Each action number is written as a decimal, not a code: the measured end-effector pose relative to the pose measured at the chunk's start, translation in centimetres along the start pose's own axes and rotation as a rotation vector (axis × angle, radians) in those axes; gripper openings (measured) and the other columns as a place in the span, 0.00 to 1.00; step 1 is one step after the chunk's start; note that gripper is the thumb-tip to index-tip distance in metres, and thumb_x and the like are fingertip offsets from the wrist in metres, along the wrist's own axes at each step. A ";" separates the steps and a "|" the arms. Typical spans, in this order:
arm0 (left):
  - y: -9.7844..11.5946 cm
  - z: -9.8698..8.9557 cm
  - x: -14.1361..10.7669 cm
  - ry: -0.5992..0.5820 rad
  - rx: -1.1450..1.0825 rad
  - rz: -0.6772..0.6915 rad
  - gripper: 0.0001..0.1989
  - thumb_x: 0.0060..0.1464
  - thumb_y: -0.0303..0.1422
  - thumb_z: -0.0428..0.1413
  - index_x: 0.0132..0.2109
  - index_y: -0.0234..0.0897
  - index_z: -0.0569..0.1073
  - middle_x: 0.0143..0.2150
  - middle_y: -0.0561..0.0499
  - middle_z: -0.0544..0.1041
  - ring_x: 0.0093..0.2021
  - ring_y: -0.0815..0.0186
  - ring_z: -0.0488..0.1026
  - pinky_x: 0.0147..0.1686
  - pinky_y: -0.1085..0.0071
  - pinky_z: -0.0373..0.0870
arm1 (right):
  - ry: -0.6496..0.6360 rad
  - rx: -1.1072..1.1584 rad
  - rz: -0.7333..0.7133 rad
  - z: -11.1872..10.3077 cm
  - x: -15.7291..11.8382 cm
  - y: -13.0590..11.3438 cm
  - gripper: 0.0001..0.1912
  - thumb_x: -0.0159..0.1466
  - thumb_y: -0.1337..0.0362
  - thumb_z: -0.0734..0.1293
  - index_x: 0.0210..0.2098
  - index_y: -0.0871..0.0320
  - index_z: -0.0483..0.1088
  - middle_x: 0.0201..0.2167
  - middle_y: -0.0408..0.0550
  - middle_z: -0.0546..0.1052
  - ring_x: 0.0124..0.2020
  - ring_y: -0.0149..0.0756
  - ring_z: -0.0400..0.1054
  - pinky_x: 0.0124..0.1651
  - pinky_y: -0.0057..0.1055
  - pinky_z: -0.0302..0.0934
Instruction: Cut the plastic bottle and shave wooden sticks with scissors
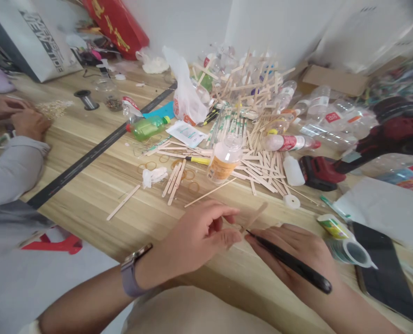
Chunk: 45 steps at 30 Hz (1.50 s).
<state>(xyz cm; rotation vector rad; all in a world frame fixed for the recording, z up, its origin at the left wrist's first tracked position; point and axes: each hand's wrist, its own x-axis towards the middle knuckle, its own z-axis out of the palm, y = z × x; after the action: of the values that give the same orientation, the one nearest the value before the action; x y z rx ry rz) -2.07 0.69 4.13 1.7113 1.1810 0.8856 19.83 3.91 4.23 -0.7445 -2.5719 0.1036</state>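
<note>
My right hand point(293, 246) is closed on a slim black pen-like tool point(293, 262), whose narrow tip points at a flat wooden craft stick point(257, 215). My left hand point(203, 232), with a watch on its wrist, curls its fingers and thumb at the lower end of that stick and seems to pinch it; the exact contact is blurred. Beyond my left hand lie several craft sticks point(175, 182) side by side, and a thin round stick point(209, 192). Another craft stick point(123, 202), with a small mark in its middle, rests farther left.
A bottle with an orange label point(223, 160) stands before a heap of sticks point(262, 169). A red-black power tool point(321, 171), a phone point(383, 269) and a tape roll point(354, 253) are at right. Another person's hands point(29, 118) work at left, beyond a black strip point(88, 160).
</note>
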 end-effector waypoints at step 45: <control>-0.6 0.6 0.5 -0.189 -0.638 -0.440 0.14 0.56 0.35 0.57 0.25 0.33 0.72 0.19 0.57 0.69 0.21 0.73 0.67 0.24 0.77 0.64 | -0.135 -0.134 -0.164 -0.4 1.3 -0.6 0.22 0.73 0.68 0.52 0.27 0.59 0.70 0.19 0.43 0.71 0.18 0.32 0.63 0.24 0.33 0.50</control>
<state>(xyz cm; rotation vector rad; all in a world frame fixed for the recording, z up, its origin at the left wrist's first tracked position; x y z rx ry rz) -1.56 1.07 3.37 0.9484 0.9555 0.7036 18.69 4.05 5.23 -0.5890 -2.7792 -0.0736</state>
